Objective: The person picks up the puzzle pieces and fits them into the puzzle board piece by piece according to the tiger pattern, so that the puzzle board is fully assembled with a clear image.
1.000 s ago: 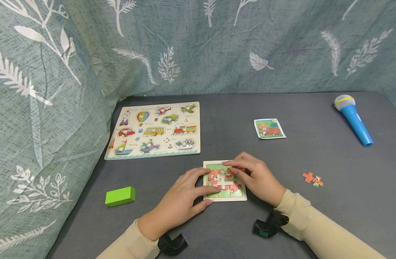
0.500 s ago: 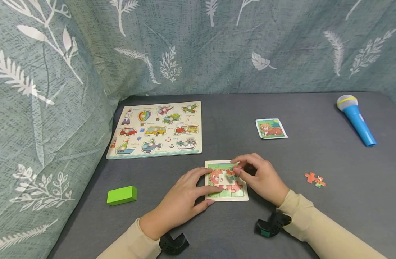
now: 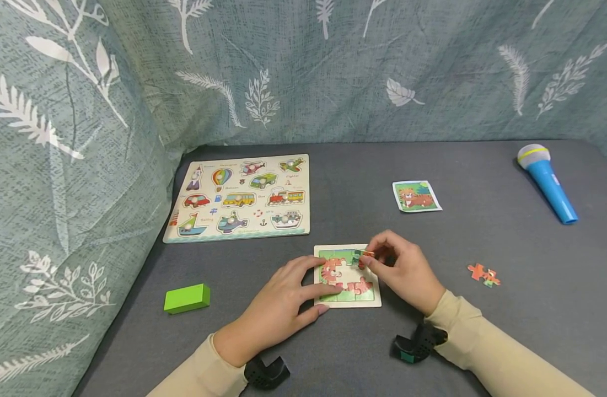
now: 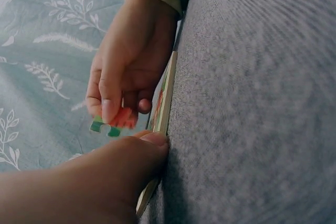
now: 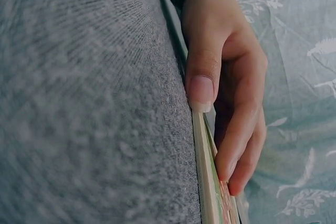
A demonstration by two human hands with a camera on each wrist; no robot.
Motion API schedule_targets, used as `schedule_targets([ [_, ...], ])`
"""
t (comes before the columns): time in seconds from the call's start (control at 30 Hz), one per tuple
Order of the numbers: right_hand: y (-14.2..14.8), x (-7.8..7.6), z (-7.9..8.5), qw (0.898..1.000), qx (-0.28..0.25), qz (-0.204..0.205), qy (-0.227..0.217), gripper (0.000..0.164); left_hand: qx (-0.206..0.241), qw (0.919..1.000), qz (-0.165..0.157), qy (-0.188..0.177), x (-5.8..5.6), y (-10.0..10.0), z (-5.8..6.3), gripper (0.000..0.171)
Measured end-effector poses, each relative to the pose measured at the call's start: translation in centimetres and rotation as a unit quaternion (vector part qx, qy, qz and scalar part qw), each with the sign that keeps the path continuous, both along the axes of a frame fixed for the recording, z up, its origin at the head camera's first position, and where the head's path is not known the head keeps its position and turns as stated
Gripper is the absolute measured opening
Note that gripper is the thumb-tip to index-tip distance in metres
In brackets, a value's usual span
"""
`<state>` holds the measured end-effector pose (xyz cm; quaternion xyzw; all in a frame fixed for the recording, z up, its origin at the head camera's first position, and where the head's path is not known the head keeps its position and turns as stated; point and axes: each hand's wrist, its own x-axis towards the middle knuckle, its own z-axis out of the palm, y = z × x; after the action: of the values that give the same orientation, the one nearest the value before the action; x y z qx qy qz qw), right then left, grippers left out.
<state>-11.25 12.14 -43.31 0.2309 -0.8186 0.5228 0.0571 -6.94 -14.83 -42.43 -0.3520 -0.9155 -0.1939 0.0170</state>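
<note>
A small framed jigsaw puzzle [image 3: 376,286] lies on the dark cloth, partly filled with green and orange animal pieces; bare wood shows in the middle and toward the upper right. My left hand [image 3: 278,303] rests on its left side, fingertips on the pieces and thumb at the near corner. Above the upper right of the frame, my right hand [image 3: 404,270] pinches a green and orange puzzle piece [image 3: 359,257] between thumb and fingers. The left wrist view shows this piece [image 4: 109,128] tilted and lifted off the board. In the right wrist view, the left thumb [image 5: 201,90] presses the frame's edge.
Two loose puzzle pieces [image 3: 483,274] lie to the right. Behind are a picture card [image 3: 416,196] and a blue toy microphone [image 3: 551,187]. A vehicle peg puzzle [image 3: 253,231] sits back left, a green block [image 3: 186,299] front left. A patterned curtain [image 3: 303,71] hangs behind.
My right hand has taken a piece from the upper right of the puzzle and lifted it, tilting it; bare wood shows there now. The left hand has stayed in place.
</note>
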Motion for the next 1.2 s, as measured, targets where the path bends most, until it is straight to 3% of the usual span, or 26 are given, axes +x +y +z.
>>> schedule_targets([
  [0.17, 0.08, 0.21, 0.12, 1.0, 0.019, 0.0, 0.012, 0.025, 0.005, 1.0, -0.003, -0.003, 0.0, -0.05, 0.0, 0.036],
  [0.3, 0.16, 0.27, 0.11, 0.999, 0.03, -0.013, 0.002, 0.017, 0.008, 0.9999, -0.007, -0.002, 0.02, -0.06, 0.0, 0.036],
  [0.47, 0.19, 0.16, 0.07, 0.997, 0.066, -0.023, -0.014, 0.019, 0.008, 1.0, -0.005, 0.0, 0.0, -0.07, -0.01, 0.036],
  [0.73, 0.34, -0.02, -0.24, 0.99, 0.137, -0.009, 0.044, 0.02, 0.002, 1.0, -0.002, -0.005, 0.03, -0.04, 0.06, 0.036],
  [1.03, 0.74, -0.22, -0.17, 0.986, 0.155, 0.016, 0.062, 0.019, -0.002, 0.9998, 0.002, -0.021, -0.01, 0.1, 0.25, 0.035],
  [1.2, 0.65, -0.25, -0.26, 0.97, 0.192, 0.045, 0.141, 0.02, 0.0, 0.9998, 0.001, -0.021, 0.0, 0.0, 0.18, 0.036],
])
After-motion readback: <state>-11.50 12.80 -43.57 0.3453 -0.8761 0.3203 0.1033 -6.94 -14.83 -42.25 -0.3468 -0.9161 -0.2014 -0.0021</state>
